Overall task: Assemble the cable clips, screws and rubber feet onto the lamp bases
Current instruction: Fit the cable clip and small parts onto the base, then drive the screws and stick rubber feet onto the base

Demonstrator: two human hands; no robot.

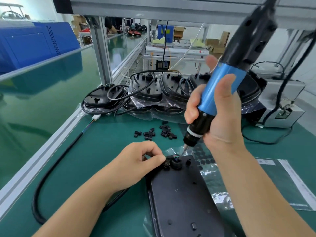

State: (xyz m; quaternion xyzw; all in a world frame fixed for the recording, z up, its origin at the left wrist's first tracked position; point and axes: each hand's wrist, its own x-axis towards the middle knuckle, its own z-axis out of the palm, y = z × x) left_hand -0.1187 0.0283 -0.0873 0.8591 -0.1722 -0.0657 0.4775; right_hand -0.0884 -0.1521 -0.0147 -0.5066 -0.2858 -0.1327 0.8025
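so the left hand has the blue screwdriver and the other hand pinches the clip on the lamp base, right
Not quite: the hands are swapped. The head view shows the right hand gripping the blue screwdriver, while the left hand pinches the clip on the lamp base.

Black lamp base (181, 194) lies on the green surface (106, 151); beyond it, black clips (153, 131); above it, a blue-and-black screwdriver (220, 89); left, a black cable (56, 166).

Both forearms bare, no sleeves/gloves; left hand (136, 161), right hand (220, 117) w/o rings or watch.
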